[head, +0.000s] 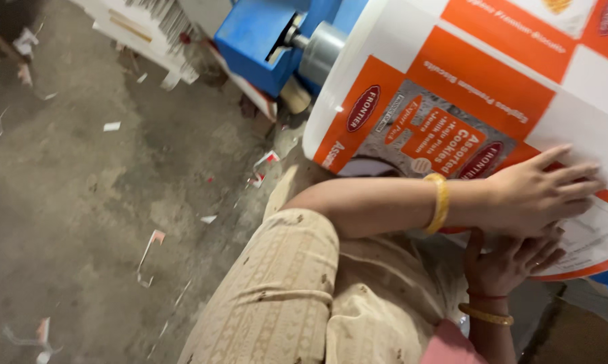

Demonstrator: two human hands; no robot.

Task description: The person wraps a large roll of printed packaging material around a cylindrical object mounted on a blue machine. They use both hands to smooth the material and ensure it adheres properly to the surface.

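Orange-and-white printed roll [466, 87] under left hand [540, 192], right hand [509, 263].

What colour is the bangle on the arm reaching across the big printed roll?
Yellow-gold bangle; the head view shows it.

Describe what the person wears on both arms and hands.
Left hand: bare, with a smooth yellow bangle at the wrist and a short beige patterned sleeve above. Right hand: bare, with a thin red thread and a gold-coloured bangle.

The big printed film roll [479, 101] and blue machine [263, 47] are blocking ahead, while the littered floor [81, 202] is lying open leftward.
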